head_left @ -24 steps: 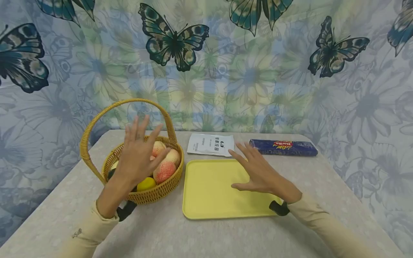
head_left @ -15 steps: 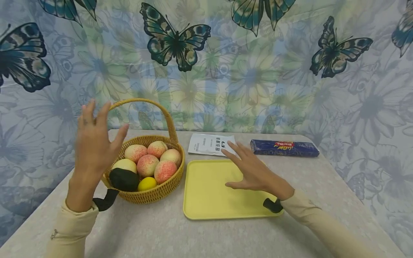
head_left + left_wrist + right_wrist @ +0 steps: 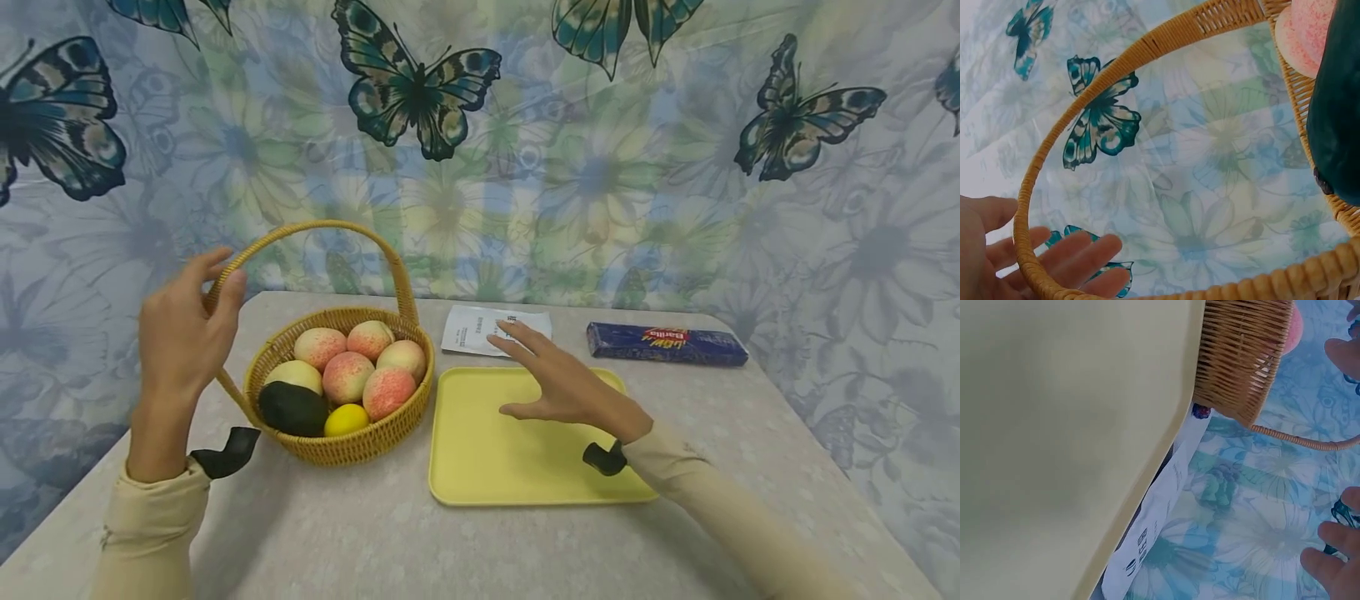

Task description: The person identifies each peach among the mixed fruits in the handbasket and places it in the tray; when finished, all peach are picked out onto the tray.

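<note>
My left hand (image 3: 183, 333) is at the left side of the tall arched handle (image 3: 397, 275) of a woven wicker basket (image 3: 348, 452). In the left wrist view the handle (image 3: 1079, 103) passes between the thumb and the extended fingers (image 3: 1100, 253), which are not curled round it. Inside the basket lie several peaches (image 3: 347, 377), a pale yellow fruit (image 3: 295, 375), a dark green oblong fruit (image 3: 293, 408) and a small bright yellow fruit (image 3: 347, 420). Fingers spread and holding nothing, my right hand (image 3: 573, 387) hovers over a yellow tray (image 3: 487, 471).
Behind the tray lies a white printed pouch (image 3: 468, 329), partly covered by the right hand in the head view. A blue Barilla pasta box (image 3: 667, 343) rests at the back right of the table (image 3: 360, 542). A butterfly-print cloth (image 3: 480, 167) hangs behind.
The left hand has moved left from above the fruit, then down to the basket handle, uncovering the fruit. The right hand has drifted left over the tray, fingers still spread.
</note>
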